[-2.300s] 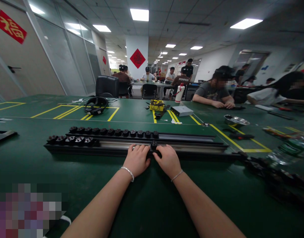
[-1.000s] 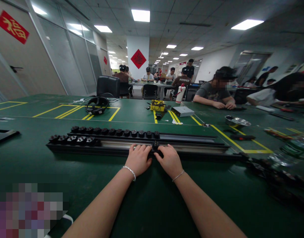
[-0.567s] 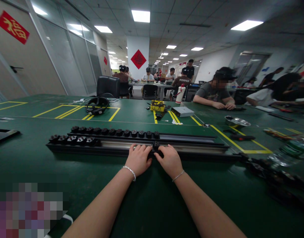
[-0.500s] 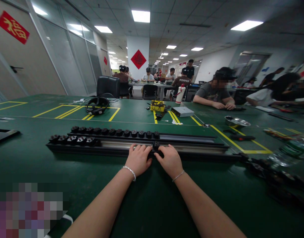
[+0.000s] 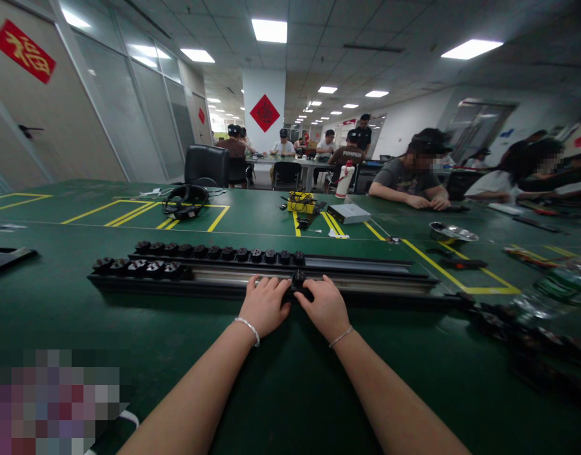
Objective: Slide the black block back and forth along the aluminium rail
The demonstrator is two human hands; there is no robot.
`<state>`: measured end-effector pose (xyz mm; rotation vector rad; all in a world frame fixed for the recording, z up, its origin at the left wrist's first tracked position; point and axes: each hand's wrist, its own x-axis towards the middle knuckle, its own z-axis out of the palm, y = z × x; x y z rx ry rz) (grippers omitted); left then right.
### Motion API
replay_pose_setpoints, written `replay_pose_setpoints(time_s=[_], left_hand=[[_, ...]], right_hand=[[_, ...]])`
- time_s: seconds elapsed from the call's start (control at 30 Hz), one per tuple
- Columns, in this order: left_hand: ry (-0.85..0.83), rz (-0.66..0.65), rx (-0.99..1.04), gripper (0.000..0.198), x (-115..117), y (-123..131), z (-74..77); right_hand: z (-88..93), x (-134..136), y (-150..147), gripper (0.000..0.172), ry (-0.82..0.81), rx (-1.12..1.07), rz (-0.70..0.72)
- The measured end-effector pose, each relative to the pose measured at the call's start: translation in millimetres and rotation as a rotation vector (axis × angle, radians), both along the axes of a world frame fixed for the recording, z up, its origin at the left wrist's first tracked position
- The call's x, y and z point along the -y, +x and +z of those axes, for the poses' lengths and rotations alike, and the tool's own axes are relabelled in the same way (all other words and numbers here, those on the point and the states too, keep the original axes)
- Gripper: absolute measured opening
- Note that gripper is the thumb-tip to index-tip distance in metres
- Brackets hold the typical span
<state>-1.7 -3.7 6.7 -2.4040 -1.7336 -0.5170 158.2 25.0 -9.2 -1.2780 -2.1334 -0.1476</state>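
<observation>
A long black power track (image 5: 389,289) lies across the table in front of me, with a lighter channel along its length. My left hand (image 5: 266,303) wraps over its near edge, fingers on top and thumb on the near side. My right hand (image 5: 326,305) grips the same track a little to the right, thumb and forefinger curled close together. Between the hands sits a small black socket module (image 5: 298,277), touching or nearly touching the fingertips; its lower part is hidden. Several black socket modules (image 5: 136,268) fill the track's left end.
Behind it lies a second black track (image 5: 361,263) with a row of modules. Farther back are a black headset (image 5: 186,201), a yellow box with cables (image 5: 302,202) and a grey box (image 5: 349,213). At right are a metal bowl (image 5: 454,232), plastic bottle (image 5: 563,284) and seated person (image 5: 408,170).
Both hands and the tracks stay practically where they were. At the far right, a person in the background has shifted their head and upper body.
</observation>
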Motion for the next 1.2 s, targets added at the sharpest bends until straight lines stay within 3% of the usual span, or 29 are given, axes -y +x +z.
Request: replay_pose_setpoints(time_s=[1.2], left_hand=[[-0.008,0.006,0.009,0.04,-0.7,0.2,-0.8]], right_hand=[[0.8,1.5,1.8,0.02,0.037,0.007,-0.049]])
